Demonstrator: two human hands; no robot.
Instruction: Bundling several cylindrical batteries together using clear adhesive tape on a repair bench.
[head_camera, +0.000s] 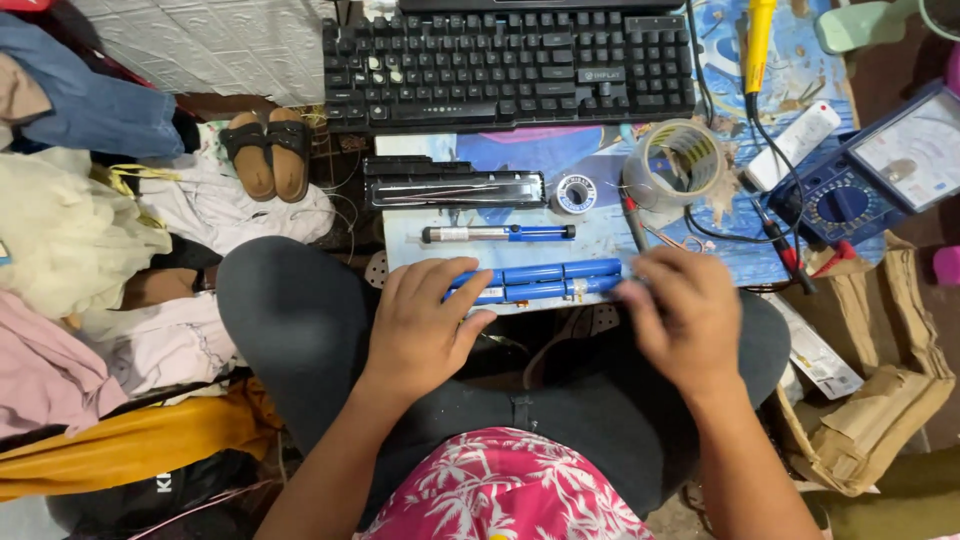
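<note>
Hands on blue cells at near edge of board.

Left hand (420, 320) flat, fingers spread loose over left end of cells (545, 281); right hand (680, 315) blurred, curled at right end, grip hard to tell. Probably stiff, smooth, prone to roll; best pinched at both ends. Just beyond: pump (498, 233), solder spool (575, 193), tape roll (675, 160); farther, keyboard (508, 62); right, meter (880, 165) with leads trailing close.
</note>
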